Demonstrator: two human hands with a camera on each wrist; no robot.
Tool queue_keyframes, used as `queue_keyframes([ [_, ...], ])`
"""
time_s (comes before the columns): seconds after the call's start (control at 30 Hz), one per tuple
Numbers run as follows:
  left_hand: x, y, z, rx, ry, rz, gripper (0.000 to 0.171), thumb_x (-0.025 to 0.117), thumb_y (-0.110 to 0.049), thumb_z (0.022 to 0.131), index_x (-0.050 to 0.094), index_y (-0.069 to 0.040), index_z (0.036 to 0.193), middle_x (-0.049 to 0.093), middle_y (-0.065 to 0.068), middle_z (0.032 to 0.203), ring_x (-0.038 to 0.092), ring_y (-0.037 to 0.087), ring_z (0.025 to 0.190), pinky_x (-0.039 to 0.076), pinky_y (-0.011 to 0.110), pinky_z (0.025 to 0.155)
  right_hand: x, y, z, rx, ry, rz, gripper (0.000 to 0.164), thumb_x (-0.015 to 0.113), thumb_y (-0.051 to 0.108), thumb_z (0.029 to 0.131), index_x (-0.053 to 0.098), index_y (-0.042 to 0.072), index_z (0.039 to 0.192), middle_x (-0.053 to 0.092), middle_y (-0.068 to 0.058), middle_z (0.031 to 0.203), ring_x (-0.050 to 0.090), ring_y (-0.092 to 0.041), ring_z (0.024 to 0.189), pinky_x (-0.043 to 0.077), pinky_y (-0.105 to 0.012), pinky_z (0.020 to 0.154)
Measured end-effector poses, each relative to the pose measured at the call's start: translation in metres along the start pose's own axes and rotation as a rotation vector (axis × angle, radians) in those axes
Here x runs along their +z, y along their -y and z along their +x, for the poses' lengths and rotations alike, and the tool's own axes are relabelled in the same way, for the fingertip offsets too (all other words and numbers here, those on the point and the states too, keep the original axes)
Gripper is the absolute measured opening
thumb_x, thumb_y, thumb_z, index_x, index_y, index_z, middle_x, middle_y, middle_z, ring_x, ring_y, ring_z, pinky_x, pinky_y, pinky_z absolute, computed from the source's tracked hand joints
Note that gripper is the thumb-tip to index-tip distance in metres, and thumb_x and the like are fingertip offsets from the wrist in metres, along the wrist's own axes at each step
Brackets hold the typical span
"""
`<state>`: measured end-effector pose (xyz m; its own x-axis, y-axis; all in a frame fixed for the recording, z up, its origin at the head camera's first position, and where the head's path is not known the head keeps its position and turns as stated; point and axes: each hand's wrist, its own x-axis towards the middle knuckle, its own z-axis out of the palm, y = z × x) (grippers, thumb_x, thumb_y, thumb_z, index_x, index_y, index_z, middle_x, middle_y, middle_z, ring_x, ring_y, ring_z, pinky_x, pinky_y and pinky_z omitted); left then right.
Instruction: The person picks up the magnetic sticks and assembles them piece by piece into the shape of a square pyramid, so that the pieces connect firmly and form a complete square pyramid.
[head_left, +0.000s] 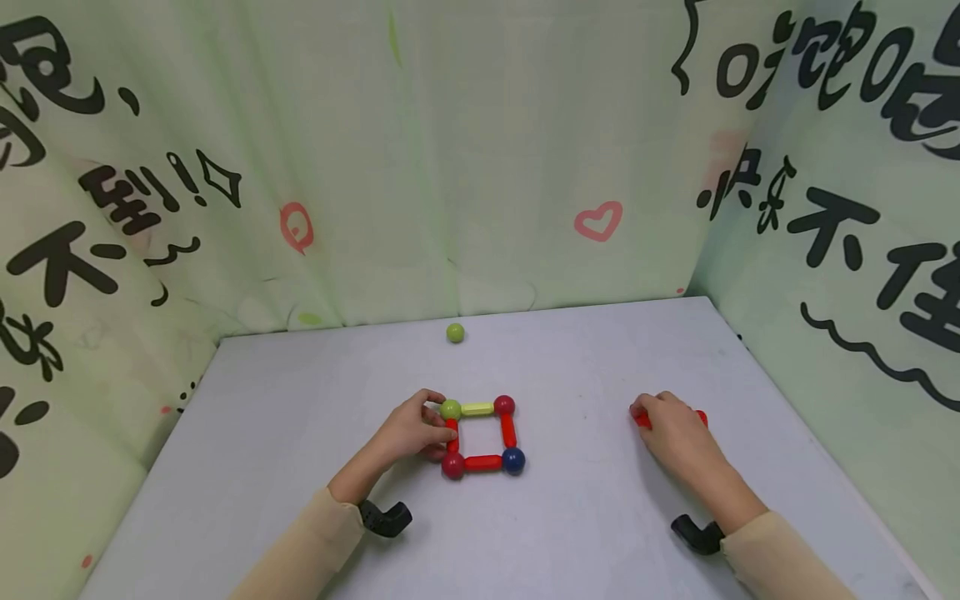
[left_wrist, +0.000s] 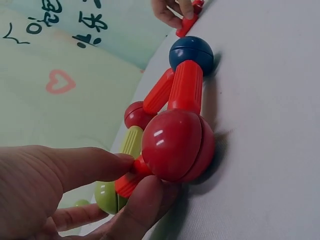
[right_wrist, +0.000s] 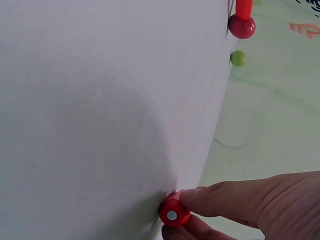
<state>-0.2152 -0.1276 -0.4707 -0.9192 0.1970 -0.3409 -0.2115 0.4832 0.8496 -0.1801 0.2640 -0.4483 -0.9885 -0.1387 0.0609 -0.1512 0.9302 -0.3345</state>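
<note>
A square of magnetic rods and balls lies on the table. Its corners are a green ball [head_left: 451, 409], two red balls [left_wrist: 172, 145] and a blue ball [head_left: 513, 461]. Three sides are red rods [head_left: 483, 463]; the far side is a yellow-green rod [head_left: 477, 409]. My left hand [head_left: 417, 427] pinches the left red rod [left_wrist: 132, 181] between thumb and fingers, partly covering it. Farther right, my right hand [head_left: 678, 429] pinches a red rod [right_wrist: 172, 214] with a pale round end, low at the tabletop. Red also shows past that hand's far side; whether it is a second rod I cannot tell.
A loose green ball [head_left: 455, 332] rests near the back edge of the white table [head_left: 585, 517]. Printed curtains [head_left: 510, 167] stand behind the table and along both sides. Black wrist mounts [head_left: 386, 518] stick out from both sleeves.
</note>
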Motion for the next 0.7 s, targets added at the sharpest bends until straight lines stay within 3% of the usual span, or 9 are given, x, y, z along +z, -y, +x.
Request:
queue_keyframes([
  [0.37, -0.001, -0.002, 0.002, -0.010, -0.014, -0.016, 0.058, 0.079, -0.007, 0.089, 0.051, -0.005, 0.139, 0.067, 0.013, 0.101, 0.070, 0.017, 0.068, 0.062, 0.031, 0.065, 0.007, 0.014, 0.019, 0.072, 0.129, 0.114, 0.041, 0.068, 0.003, 0.087, 0.062, 0.000, 0.127, 0.069, -0.019, 0.102, 0.062, -0.029, 0.087, 0.056, -0.044, 0.074],
  [0.7, 0.004, -0.006, 0.007, -0.019, -0.036, -0.008, 0.057, 0.079, -0.007, 0.089, 0.052, -0.005, 0.139, 0.066, 0.012, 0.101, 0.069, 0.017, 0.069, 0.061, 0.030, 0.066, 0.020, 0.039, 0.035, 0.043, 0.141, 0.215, 0.050, 0.074, 0.004, 0.085, 0.062, 0.004, 0.133, 0.068, -0.018, 0.111, 0.062, -0.029, 0.094, 0.059, -0.043, 0.077],
])
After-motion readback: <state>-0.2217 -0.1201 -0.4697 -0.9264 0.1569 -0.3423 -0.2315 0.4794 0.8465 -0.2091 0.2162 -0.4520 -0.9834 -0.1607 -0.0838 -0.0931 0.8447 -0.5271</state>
